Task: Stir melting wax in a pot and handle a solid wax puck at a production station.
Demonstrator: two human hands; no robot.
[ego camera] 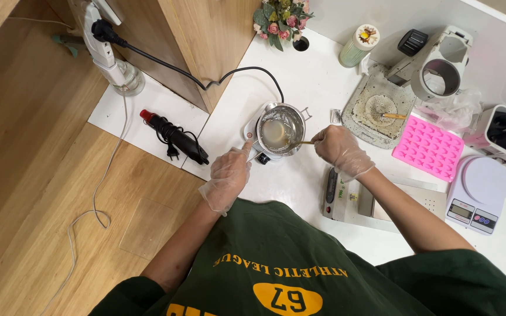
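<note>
A small metal pot (pixel 282 126) with pale liquid sits on a white electric hotplate (pixel 250 136) on the white table. My left hand (pixel 229 175), in a clear glove, points a finger at the red knob on the hotplate's front edge. My gloved right hand (pixel 339 150) grips a thin wooden stick (pixel 306 142) whose tip dips into the pot's liquid.
A pink silicone mould (pixel 430 147), a white kitchen scale (pixel 479 192), a grey scale (pixel 346 196), a stained tray (pixel 376 105), a white machine (pixel 437 61), a candle jar (pixel 358 44) and flowers (pixel 281 16) crowd the table (pixel 306 76). A black heat gun (pixel 174 136) lies at left.
</note>
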